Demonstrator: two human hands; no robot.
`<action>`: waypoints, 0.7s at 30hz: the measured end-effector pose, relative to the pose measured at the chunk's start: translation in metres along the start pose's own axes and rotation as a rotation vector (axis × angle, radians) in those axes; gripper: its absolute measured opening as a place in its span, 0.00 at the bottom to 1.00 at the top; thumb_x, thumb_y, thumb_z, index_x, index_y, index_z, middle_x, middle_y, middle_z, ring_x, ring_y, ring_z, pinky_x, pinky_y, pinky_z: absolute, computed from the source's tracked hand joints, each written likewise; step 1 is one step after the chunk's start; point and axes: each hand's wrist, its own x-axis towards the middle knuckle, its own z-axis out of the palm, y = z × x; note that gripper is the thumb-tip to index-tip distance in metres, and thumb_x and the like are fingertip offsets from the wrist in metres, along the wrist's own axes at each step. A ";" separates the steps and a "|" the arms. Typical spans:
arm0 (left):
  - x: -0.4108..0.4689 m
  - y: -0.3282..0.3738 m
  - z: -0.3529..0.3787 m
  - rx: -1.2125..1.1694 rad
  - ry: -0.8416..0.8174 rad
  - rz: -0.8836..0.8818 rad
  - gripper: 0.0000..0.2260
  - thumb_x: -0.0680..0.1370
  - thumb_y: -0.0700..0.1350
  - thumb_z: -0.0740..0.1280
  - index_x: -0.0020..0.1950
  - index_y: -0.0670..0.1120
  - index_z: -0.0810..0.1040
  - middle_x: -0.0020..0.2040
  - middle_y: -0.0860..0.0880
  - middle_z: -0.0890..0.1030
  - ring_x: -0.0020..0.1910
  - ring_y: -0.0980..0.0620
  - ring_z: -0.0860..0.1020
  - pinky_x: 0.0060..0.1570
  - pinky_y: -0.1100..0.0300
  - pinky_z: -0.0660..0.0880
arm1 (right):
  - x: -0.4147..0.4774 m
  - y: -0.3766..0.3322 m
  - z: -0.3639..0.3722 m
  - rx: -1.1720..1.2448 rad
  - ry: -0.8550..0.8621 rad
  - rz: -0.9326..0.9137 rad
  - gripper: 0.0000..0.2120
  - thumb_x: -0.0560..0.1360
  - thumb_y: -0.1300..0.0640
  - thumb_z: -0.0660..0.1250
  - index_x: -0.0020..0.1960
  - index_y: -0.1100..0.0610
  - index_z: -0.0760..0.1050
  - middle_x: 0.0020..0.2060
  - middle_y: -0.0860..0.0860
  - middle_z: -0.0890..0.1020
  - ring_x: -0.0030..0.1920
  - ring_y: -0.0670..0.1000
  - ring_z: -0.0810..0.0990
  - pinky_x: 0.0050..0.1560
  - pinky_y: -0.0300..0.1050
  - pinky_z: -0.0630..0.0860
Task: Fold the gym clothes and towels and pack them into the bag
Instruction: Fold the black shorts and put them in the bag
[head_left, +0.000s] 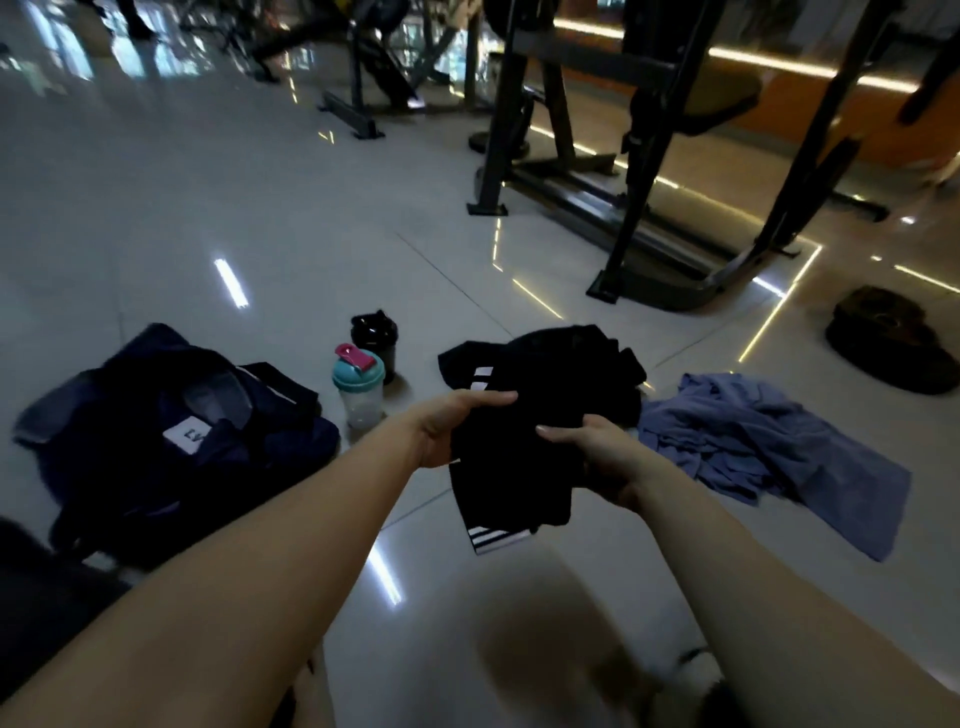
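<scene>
Left hand (453, 426) out front, fingers curled over the black garment (519, 441) | right hand (602, 457) grips its other edge, thumb on top | garment lifted above the floor (260, 218), between bag (156, 441) and blue towel (769, 447)

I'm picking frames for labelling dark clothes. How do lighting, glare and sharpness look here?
Head view: dim; the black garment gripped by the left hand and right hand shows little but white stripes, and the navy bag is murky. Same view: bright streaks glare on the glossy floor; the bottom edge is blurred; the gym frames lean from wide-angle distortion.
</scene>
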 end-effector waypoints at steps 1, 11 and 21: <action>-0.008 0.001 -0.001 -0.024 0.035 0.026 0.21 0.75 0.48 0.74 0.66 0.40 0.80 0.63 0.40 0.82 0.60 0.44 0.81 0.63 0.54 0.77 | -0.001 -0.009 0.007 -0.013 -0.033 -0.006 0.16 0.78 0.59 0.70 0.64 0.60 0.76 0.49 0.55 0.86 0.46 0.51 0.87 0.44 0.46 0.83; -0.102 0.027 -0.075 -0.222 0.407 0.274 0.15 0.80 0.47 0.69 0.63 0.42 0.82 0.58 0.41 0.85 0.52 0.44 0.85 0.50 0.54 0.82 | 0.067 -0.067 0.131 0.050 -0.325 -0.007 0.16 0.75 0.61 0.70 0.62 0.65 0.79 0.52 0.60 0.85 0.52 0.59 0.85 0.50 0.47 0.81; -0.077 -0.009 -0.214 0.531 1.001 0.049 0.12 0.77 0.48 0.73 0.57 0.47 0.77 0.51 0.45 0.77 0.42 0.50 0.78 0.39 0.57 0.71 | 0.144 -0.024 0.168 -0.083 -0.203 -0.004 0.20 0.75 0.66 0.71 0.66 0.58 0.75 0.54 0.58 0.85 0.52 0.55 0.86 0.47 0.46 0.83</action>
